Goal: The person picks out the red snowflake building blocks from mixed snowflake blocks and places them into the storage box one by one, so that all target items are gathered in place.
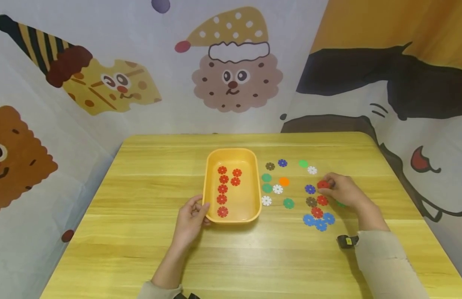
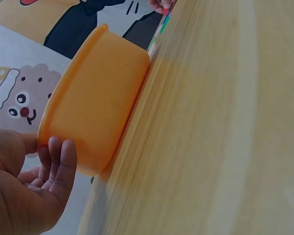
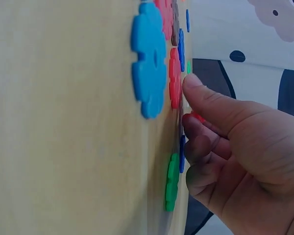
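My left hand (image 1: 189,218) grips the near left corner of a yellow plastic tray (image 1: 247,203), thumb at the rim and fingers against the outer wall. Inside the tray lie several red notched discs (image 1: 222,189), most in a column along its left side. To the right of it, my right hand (image 1: 346,191) pinches another red notched disc (image 1: 322,185) between thumb and fingers. In the right wrist view the fingers mostly hide that disc. Just nearer lie two more red discs (image 1: 317,212), beside a brown disc (image 1: 311,202) and a dark blue disc (image 1: 310,189).
Several light blue discs (image 1: 321,225) overlap at the near end of the scatter. Green discs (image 1: 288,203), white discs (image 1: 277,189) and an orange disc (image 1: 284,182) lie between tray and right hand. A patterned cloth (image 1: 141,120) hangs behind the wooden table (image 1: 141,182).
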The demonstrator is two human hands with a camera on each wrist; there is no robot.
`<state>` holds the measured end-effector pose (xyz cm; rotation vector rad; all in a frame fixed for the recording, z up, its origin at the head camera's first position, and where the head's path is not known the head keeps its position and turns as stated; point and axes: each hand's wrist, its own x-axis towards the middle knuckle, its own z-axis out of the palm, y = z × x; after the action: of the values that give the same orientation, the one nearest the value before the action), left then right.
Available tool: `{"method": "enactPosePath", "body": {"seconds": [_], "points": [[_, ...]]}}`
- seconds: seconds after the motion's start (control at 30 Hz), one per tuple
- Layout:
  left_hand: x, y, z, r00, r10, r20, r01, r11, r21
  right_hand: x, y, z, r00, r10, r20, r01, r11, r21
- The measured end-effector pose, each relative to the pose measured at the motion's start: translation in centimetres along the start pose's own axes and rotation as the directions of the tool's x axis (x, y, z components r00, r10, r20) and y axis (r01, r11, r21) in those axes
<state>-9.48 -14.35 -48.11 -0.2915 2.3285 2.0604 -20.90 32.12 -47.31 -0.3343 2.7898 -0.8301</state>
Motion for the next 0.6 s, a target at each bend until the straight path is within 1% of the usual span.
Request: {"method": "enactPosePath", "body": {"seconds": [0.17, 0.3, 0.43, 0.6], "points": [[0.0, 0.0, 0.0, 1.000, 0.001, -0.002, -0.001, 1.000, 0.000, 0.2, -0.6, 0.3, 0.999, -0.028, -0.038, 0.027, 1.000, -0.006], [0.0, -0.1, 0.0, 1.000, 0.001, -0.001, -0.001, 1.000, -0.004, 0.4, -1.4, 0.6, 0.997, -0.050, -0.059, 0.051, 0.998, 0.022], [0.0, -0.1, 0.0, 1.000, 0.005, -0.001, -0.005, 1.000, 0.000, 0.7, -2.2, 1.1, 0.996, -0.057, -0.064, 0.060, 0.997, 0.052], [0.1, 0.0, 0.0, 1.000, 0.001, -0.007, -0.001, 1.000, -0.002, 1.3, -3.5, 1.8, 0.990, -0.102, -0.096, 0.109, 0.991, 0.071]]}}
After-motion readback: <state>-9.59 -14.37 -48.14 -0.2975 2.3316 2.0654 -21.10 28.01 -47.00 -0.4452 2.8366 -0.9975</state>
